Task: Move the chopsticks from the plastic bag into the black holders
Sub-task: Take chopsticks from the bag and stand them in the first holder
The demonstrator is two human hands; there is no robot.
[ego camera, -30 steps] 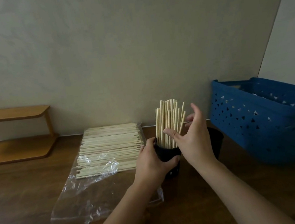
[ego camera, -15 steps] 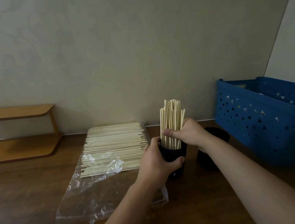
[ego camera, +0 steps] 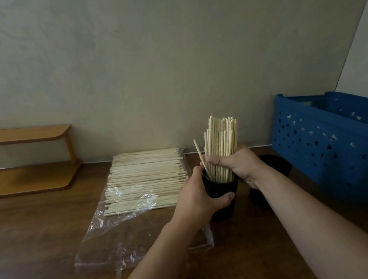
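A black holder [ego camera: 221,192] stands on the wooden table, and my left hand [ego camera: 198,197] grips its side. A bundle of pale wooden chopsticks [ego camera: 222,141] stands upright in it; my right hand [ego camera: 236,164] is wrapped round the bundle just above the rim. One chopstick [ego camera: 199,153] leans out to the left of the bundle. A second black holder [ego camera: 272,175] stands to the right, partly hidden behind my right forearm. A flat stack of chopsticks [ego camera: 146,178] lies on the clear plastic bag [ego camera: 130,237] to the left.
A blue perforated basket [ego camera: 330,145] stands at the right against the wall. A low wooden shelf [ego camera: 22,162] sits at the far left. The wall runs close behind everything, and the dark table [ego camera: 31,260] extends toward me.
My right hand went from open beside the bundle to closed round it, gathering the chopsticks upright. One chopstick now leans out to the left. My left hand stays on the holder.
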